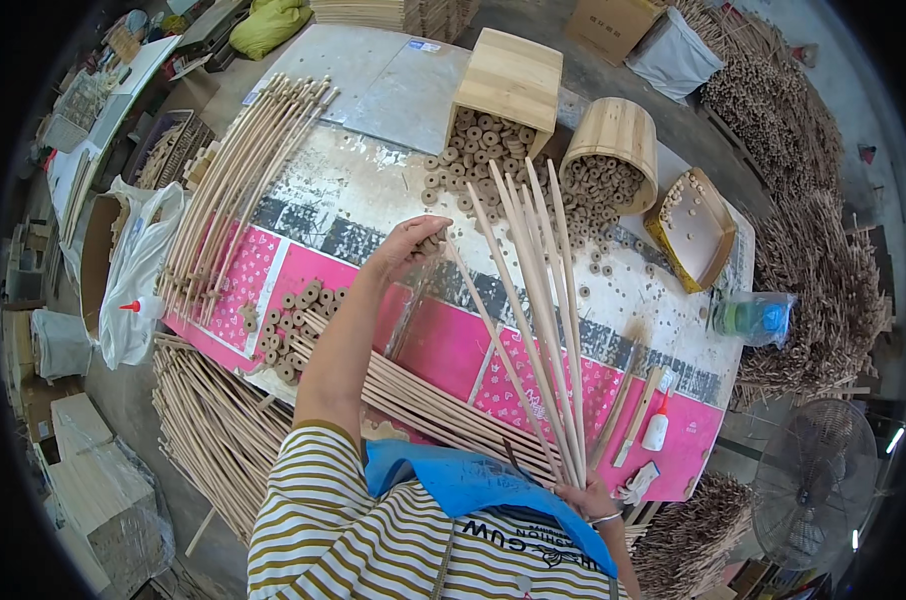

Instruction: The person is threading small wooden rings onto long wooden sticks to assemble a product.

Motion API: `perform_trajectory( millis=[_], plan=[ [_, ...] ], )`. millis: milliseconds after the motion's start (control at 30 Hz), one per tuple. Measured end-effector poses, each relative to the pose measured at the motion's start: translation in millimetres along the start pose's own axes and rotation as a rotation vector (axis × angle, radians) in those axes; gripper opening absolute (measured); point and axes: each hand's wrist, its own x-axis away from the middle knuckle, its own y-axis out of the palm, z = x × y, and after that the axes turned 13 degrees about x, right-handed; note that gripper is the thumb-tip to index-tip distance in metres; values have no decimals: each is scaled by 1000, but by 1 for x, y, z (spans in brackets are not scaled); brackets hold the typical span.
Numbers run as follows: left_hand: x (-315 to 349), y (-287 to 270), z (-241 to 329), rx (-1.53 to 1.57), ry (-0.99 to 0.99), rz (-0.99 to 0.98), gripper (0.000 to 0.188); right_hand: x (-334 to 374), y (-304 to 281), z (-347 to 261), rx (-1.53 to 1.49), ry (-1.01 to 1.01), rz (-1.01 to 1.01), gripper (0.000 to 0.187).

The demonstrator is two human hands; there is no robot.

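Observation:
My left hand (413,245) is out over the middle of the table, fingers curled round small brown wooden discs with holes, partly hidden by the hand. Its fingertips are beside the upper end of a thin wooden stick (486,325). Low at the right, close to my body, my right hand (588,498) grips the lower ends of several long pale wooden sticks (538,300), which fan out away from me. Beyond their tips, more wooden discs (480,145) spill from a square wooden bucket (508,75). A round wooden bucket (628,130) lies on its side, also full of discs.
Finished-looking sticks with end pieces (243,190) lie at the left of the table. A bundle of sticks (423,395) crosses in front of me near loose discs (293,320). A glue bottle (656,425), a brush (633,370) and a yellow-edged tray (693,230) are at the right.

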Motion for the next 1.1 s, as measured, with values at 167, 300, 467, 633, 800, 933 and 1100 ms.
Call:
perform_trajectory(
  millis=[167,300,467,633,800,933,1100],
  plan=[
    [17,-11,22,-156,-104,60,26,-9,-18,-18,51,33,-43,34],
    [25,-27,35,-171,-102,73,31,-21,-20,-24,145,-15,-72,31],
    [36,-37,28,-24,19,178,33,-33,4,-33,153,-46,-21,31],
    [48,-27,38,0,-32,114,32,-39,8,-25,154,-37,-38,32],
    [54,-37,34,78,-76,140,31,-50,14,-39,143,-103,-50,31],
    [64,-31,34,135,85,194,30,-71,22,-58,270,-146,-26,27],
    [78,-37,46,78,113,266,28,-95,20,-69,331,-144,-101,24]
  ],
)
